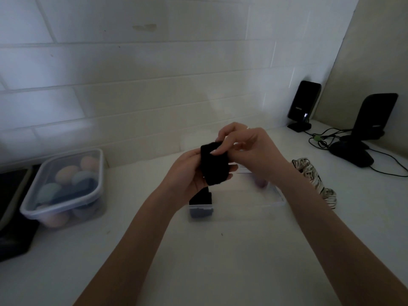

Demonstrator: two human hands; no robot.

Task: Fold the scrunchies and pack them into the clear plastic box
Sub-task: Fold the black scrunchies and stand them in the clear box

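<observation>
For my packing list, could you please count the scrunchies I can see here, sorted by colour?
Black, held in both hands: 1
Black, already in the clear box, at its left end: 1
Black-and-white patterned, on the counter right of the box: 1
Total: 3
A blurred pinkish thing in the box is too unclear to count.

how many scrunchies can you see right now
3: a black scrunchie held in both hands, a dark one in the clear box's left end, a striped one on the counter right. More may be hidden.
</observation>
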